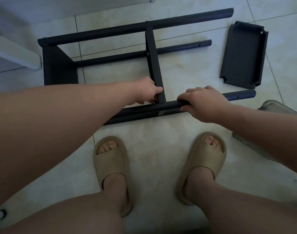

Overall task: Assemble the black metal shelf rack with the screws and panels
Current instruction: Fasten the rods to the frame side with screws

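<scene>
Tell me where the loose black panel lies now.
In the head view, the loose black panel lies on the floor at upper right, beyond the right hand, apart from the rack.

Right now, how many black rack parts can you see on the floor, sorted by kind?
Poles: 4 - far pole, second pole, near pole, lowest pole
Panels: 3 - end panel, middle panel, loose panel
Total: 7
</scene>
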